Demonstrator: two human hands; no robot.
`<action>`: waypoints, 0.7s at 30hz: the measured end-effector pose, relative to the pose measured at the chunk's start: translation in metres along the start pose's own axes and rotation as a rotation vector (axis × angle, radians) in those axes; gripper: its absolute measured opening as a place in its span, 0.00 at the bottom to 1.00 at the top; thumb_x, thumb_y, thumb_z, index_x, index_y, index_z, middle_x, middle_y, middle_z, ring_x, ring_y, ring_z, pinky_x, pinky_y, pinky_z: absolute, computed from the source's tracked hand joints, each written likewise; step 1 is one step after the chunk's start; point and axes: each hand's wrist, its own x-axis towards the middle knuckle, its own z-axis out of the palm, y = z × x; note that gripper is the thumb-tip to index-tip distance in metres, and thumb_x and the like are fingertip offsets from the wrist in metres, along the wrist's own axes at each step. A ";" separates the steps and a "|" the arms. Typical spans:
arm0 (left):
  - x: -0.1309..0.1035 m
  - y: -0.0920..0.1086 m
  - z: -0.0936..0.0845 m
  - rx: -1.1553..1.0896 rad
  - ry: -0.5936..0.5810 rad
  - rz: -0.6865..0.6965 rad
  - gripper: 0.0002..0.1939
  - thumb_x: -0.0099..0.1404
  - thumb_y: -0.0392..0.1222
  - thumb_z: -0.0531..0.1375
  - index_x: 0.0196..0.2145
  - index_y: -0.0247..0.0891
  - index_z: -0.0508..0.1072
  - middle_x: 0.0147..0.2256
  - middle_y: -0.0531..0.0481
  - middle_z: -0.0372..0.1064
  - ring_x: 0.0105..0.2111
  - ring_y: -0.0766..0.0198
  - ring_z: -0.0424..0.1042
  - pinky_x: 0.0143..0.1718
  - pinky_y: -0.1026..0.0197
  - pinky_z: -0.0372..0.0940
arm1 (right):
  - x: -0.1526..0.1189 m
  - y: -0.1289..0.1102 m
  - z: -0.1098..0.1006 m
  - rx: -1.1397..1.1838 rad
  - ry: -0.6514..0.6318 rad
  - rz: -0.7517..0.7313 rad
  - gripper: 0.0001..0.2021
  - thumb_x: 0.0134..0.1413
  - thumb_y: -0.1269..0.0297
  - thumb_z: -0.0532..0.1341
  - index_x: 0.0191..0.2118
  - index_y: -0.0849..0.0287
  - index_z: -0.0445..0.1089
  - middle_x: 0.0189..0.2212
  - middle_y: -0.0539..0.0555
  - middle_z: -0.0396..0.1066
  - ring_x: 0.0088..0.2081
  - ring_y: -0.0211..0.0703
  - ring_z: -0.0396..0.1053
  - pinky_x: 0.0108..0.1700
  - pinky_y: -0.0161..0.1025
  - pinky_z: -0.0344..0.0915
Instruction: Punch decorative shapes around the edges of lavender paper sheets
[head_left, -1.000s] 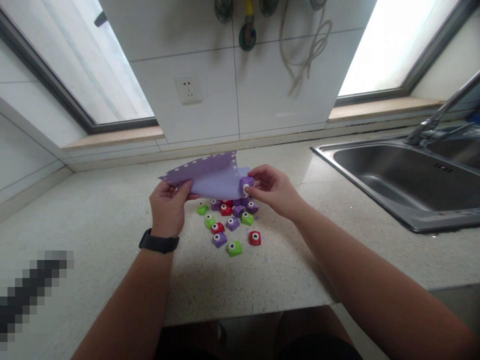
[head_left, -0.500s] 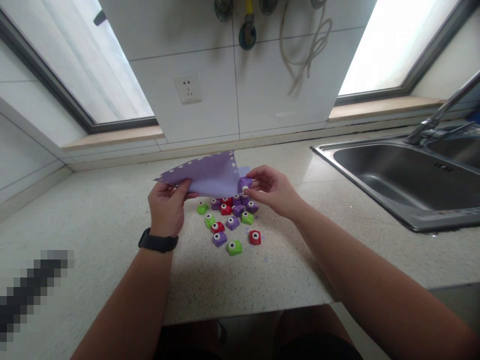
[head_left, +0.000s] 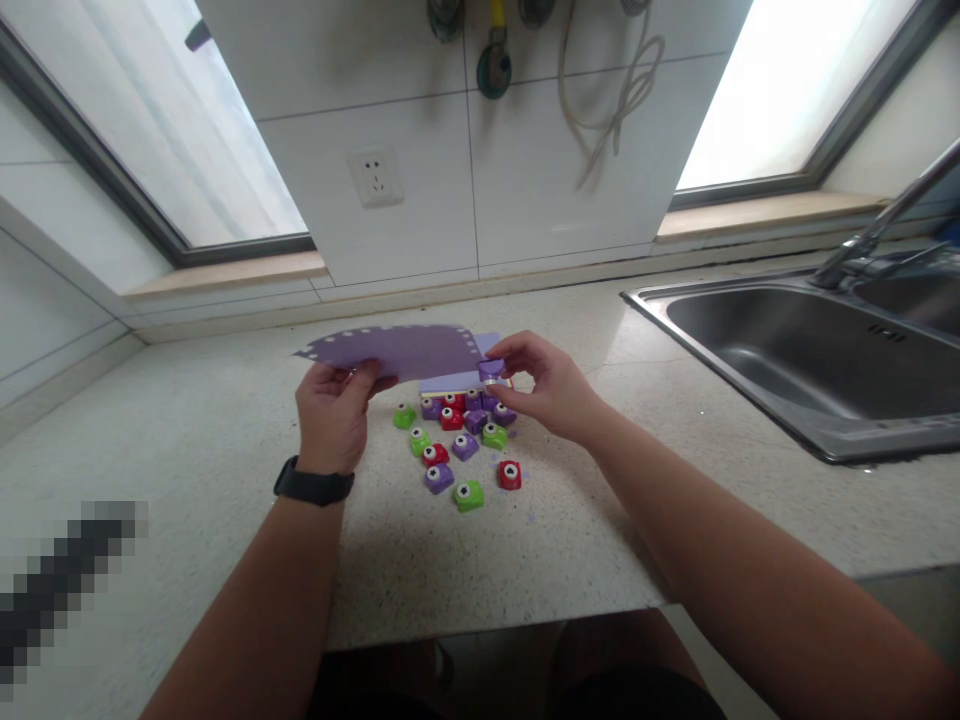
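Observation:
My left hand (head_left: 337, 405) pinches the near left edge of a purple sheet of paper (head_left: 409, 352), held above the counter. Small cut-out shapes run along the sheet's far and right edges. At its right corner my right hand (head_left: 544, 380) grips a purple craft punch (head_left: 491, 371) between thumb and fingers. Whether the paper lies inside the punch's slot is hard to tell. Below the hands sit several more small punches: a green punch (head_left: 469, 495), a red punch (head_left: 510, 475) and a purple punch (head_left: 439, 478) lie nearest me. A stack of purple paper (head_left: 446, 384) lies partly hidden under the held sheet.
Tiny purple paper bits (head_left: 532, 518) lie on the speckled counter (head_left: 420, 580). A steel sink (head_left: 750, 350) with a faucet (head_left: 862, 245) is at the right. On the tiled wall behind are a socket (head_left: 376, 176) and a looped cable (head_left: 626, 100).
The purple sheet has tilted flatter and its near edge has risen, so the paper stack beneath shows more. The held punch has tipped a little; both hands stay nearly in place.

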 end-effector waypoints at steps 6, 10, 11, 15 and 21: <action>-0.001 -0.001 0.000 0.023 -0.021 0.006 0.16 0.49 0.43 0.77 0.27 0.38 0.74 0.29 0.55 0.76 0.29 0.64 0.78 0.37 0.52 0.82 | 0.000 -0.002 0.000 -0.042 0.022 -0.036 0.16 0.52 0.66 0.71 0.47 0.55 0.72 0.41 0.54 0.75 0.41 0.46 0.74 0.48 0.49 0.73; 0.000 -0.003 -0.003 0.057 -0.058 0.011 0.16 0.52 0.45 0.76 0.29 0.39 0.73 0.30 0.55 0.76 0.30 0.64 0.78 0.36 0.53 0.82 | 0.000 -0.003 0.001 -0.051 0.036 -0.065 0.18 0.53 0.66 0.71 0.49 0.55 0.72 0.42 0.54 0.76 0.42 0.45 0.74 0.49 0.48 0.73; 0.000 -0.003 -0.003 0.056 -0.068 0.010 0.15 0.52 0.44 0.76 0.29 0.38 0.74 0.30 0.55 0.76 0.30 0.64 0.78 0.35 0.53 0.82 | 0.000 -0.003 0.001 -0.053 0.041 -0.072 0.18 0.53 0.66 0.71 0.50 0.55 0.72 0.43 0.54 0.76 0.42 0.45 0.74 0.50 0.48 0.72; -0.001 -0.003 -0.003 0.062 -0.052 0.000 0.14 0.52 0.43 0.75 0.30 0.39 0.75 0.28 0.56 0.74 0.27 0.66 0.77 0.32 0.57 0.81 | 0.000 -0.003 0.002 -0.056 0.048 -0.052 0.19 0.55 0.62 0.71 0.52 0.54 0.72 0.44 0.56 0.77 0.44 0.47 0.75 0.52 0.49 0.72; -0.002 -0.002 -0.004 0.089 -0.102 -0.016 0.14 0.53 0.44 0.75 0.33 0.39 0.76 0.30 0.55 0.76 0.28 0.64 0.78 0.33 0.56 0.81 | 0.000 -0.006 0.002 -0.013 0.055 -0.039 0.18 0.55 0.63 0.71 0.50 0.54 0.72 0.43 0.55 0.77 0.44 0.46 0.75 0.52 0.49 0.72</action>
